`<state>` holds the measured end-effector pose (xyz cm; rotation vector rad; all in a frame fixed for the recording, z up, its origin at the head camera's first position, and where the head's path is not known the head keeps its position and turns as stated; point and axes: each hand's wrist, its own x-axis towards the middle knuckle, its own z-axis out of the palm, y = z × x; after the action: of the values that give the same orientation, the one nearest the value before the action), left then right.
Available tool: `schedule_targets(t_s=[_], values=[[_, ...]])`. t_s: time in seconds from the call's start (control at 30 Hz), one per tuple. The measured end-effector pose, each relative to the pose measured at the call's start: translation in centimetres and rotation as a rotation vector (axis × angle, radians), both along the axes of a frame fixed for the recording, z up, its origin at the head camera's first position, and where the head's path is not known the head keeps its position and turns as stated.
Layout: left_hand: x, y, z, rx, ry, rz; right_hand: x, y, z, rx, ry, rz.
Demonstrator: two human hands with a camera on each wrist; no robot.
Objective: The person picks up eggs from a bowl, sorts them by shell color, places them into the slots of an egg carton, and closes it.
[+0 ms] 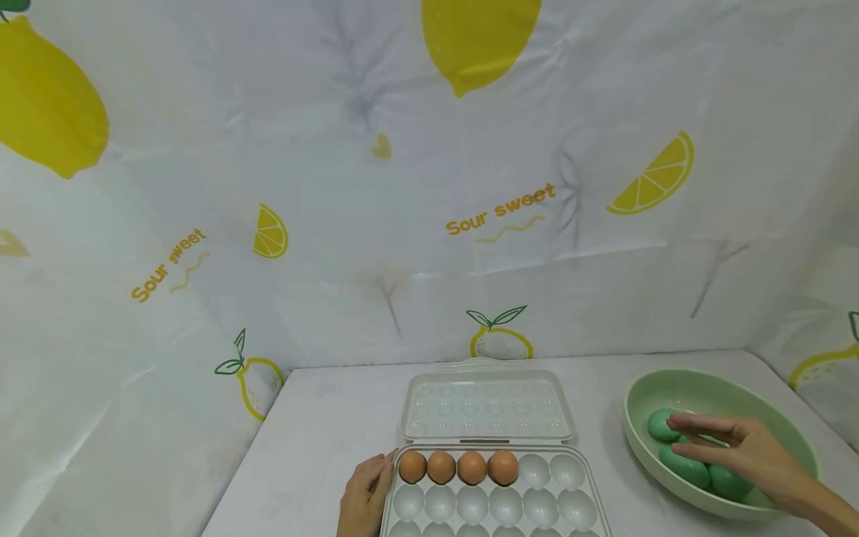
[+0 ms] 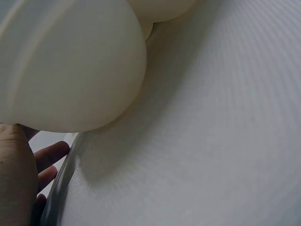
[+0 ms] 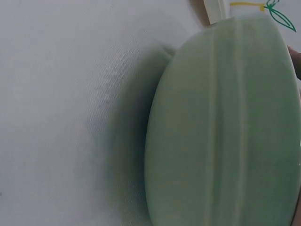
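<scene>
My left hand (image 1: pixel 365 496) rests against the left edge of a pale egg tray (image 1: pixel 387 514). In the left wrist view its loosely bent fingers (image 2: pixel 52 155) show beside the rounded underside of the tray's egg cups (image 2: pixel 80 70). A row of several brown eggs (image 1: pixel 473 468) fills the left part of the tray's back row. On the right, my right hand (image 1: pixel 745 455) reaches over a light green bowl (image 1: pixel 758 403), thumb and fingers apart. Beneath it lie several green eggs (image 1: pixel 684 466), partly covered by the fingers. The right wrist view shows mostly the bowl's outer wall (image 3: pixel 225 132).
The tray's clear dimpled lid (image 1: pixel 488 406) lies folded open behind it. Both tray and bowl stand on a white-covered table (image 1: pixel 322 418). A white sheet (image 1: pixel 335 186) printed with lemons hangs behind and at the sides.
</scene>
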<state>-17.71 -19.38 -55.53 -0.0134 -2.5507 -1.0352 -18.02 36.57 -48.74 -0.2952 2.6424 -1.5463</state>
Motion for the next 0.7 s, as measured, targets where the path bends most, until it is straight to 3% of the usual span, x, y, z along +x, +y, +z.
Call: schedule_targets(t_s=[0.13,0.4,0.7], values=[[0.0,0.0,0.0,-0.002,0.002,0.015,-0.4,0.6,-0.2,-0.032,-0.128,0.075],[0.0,0.0,-0.1,0.014,-0.021,0.014,-1.1,0.8,-0.6,-0.070,-0.200,0.236],[-0.1,0.0,-0.1,0.026,-0.019,0.010,-1.8,0.8,-1.6,-0.132,-0.074,0.449]])
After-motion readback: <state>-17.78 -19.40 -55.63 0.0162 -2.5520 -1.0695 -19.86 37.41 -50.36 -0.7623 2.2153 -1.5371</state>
